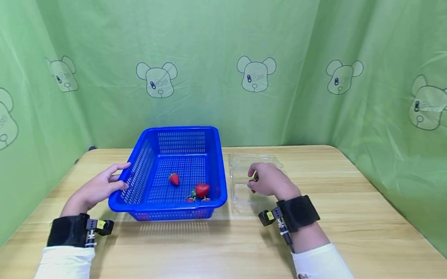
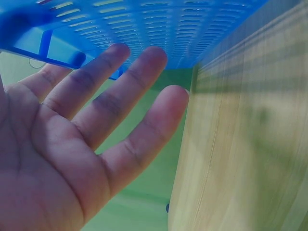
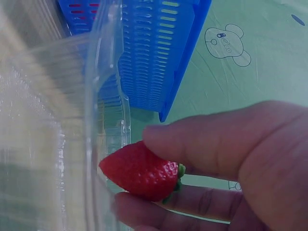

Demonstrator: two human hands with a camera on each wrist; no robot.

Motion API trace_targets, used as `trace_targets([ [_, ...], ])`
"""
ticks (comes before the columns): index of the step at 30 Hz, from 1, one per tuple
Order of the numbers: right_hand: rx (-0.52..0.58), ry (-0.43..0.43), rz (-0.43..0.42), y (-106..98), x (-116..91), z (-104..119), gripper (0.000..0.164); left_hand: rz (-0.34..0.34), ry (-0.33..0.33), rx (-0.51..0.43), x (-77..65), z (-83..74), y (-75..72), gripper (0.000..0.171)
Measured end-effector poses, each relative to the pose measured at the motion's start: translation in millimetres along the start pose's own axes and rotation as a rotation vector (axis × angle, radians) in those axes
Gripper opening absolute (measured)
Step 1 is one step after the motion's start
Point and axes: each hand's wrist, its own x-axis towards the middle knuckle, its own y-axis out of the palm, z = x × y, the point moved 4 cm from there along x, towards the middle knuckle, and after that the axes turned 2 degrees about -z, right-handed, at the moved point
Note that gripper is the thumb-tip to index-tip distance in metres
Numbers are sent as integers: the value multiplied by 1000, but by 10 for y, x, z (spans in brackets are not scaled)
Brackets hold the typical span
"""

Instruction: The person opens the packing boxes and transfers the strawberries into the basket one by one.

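Note:
My right hand (image 1: 269,179) pinches a red strawberry (image 3: 140,172) with a green leafy cap between thumb and fingers. It hovers over a clear plastic box (image 1: 239,189) on the table, the fruit's tip pointing toward the box wall in the right wrist view. My left hand (image 1: 96,188) rests against the left rim of a blue perforated basket (image 1: 220,184), with fairly straight fingers (image 2: 144,72) along the outside of its wall. Inside the basket lie a strawberry (image 1: 174,179) near the middle, a larger strawberry (image 1: 202,190) and others partly hidden behind the front rim.
The wooden table (image 1: 220,254) holds the basket left of centre and the box just to its right. A green curtain (image 1: 210,36) with bear-head prints surrounds the table at the back and sides. Both wrists wear black straps (image 1: 299,212) with small cameras.

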Motion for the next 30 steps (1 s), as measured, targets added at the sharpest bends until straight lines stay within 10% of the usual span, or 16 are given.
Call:
trace_targets([
  [30,23,-80,-96,-21,-10,177,19,2,-4,-7,-2,-1,-7,63],
])
